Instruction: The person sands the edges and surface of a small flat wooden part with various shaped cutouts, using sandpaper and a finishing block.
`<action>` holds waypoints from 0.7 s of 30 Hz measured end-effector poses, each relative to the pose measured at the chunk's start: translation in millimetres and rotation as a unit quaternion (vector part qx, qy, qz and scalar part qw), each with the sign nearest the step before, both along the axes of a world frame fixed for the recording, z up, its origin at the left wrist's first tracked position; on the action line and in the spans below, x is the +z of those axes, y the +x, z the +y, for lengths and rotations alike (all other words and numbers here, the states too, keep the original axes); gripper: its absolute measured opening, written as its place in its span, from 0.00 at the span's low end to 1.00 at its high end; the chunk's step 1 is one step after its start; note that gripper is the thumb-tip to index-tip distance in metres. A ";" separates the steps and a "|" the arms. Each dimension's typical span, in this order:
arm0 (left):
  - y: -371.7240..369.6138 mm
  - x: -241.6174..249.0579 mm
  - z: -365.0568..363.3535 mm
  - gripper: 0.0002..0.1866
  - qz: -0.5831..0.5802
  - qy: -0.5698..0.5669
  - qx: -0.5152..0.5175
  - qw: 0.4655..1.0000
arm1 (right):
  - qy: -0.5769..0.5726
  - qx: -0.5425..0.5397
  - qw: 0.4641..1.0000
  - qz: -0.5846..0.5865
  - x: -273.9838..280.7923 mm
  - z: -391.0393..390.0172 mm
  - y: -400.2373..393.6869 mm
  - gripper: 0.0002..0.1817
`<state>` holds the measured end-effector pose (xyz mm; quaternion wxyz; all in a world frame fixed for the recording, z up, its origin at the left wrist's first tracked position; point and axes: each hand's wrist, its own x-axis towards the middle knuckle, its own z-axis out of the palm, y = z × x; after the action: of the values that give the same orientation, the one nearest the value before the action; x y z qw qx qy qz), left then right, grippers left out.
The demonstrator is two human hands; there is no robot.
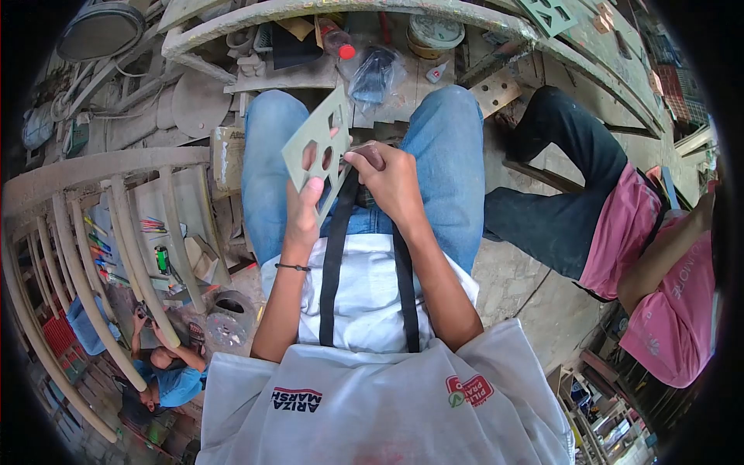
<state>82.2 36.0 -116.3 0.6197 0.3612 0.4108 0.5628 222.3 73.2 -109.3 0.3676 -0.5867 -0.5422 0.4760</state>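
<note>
A flat grey-green board (293, 149) with several cut-out shapes, some round and some angular, is held up at a slant over my lap. My left hand (307, 208) grips its lower edge, thumb on the near face and fingers showing through the holes. Closed beside the board's right edge, my right hand (394, 182) holds a tool with a brown rounded handle (370, 155). The tool's working end is at the board's edge, too small and hidden to name. Both hands are between my knees in blue jeans (446, 155).
Ahead is a low bench (302, 80) with a red-capped bottle (336, 40), a plastic bag (377, 76) and a tub (435, 35). A person in pink (659, 263) sits close on the right. Left are a slatted wooden bench (116, 178) and a person in blue (177, 385).
</note>
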 end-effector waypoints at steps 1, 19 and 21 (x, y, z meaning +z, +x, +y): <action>0.7 0.1 -0.1 0.42 0.006 0.005 0.002 1.000 | -0.007 0.001 1.000 -0.008 1.0 -0.1 0.0 0.09; 2.3 -0.3 1.1 0.43 0.026 0.026 0.010 0.999 | -0.028 -0.019 0.999 0.022 8.9 0.2 -2.5 0.10; -0.6 -3.0 -4.0 0.44 0.065 0.019 0.011 0.998 | -0.047 -0.015 0.999 0.021 0.2 -1.5 -2.7 0.10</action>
<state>81.6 32.0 -119.4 0.5785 0.4040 0.4431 0.5530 219.6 71.7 -109.1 0.3578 -0.6018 -0.5023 0.5075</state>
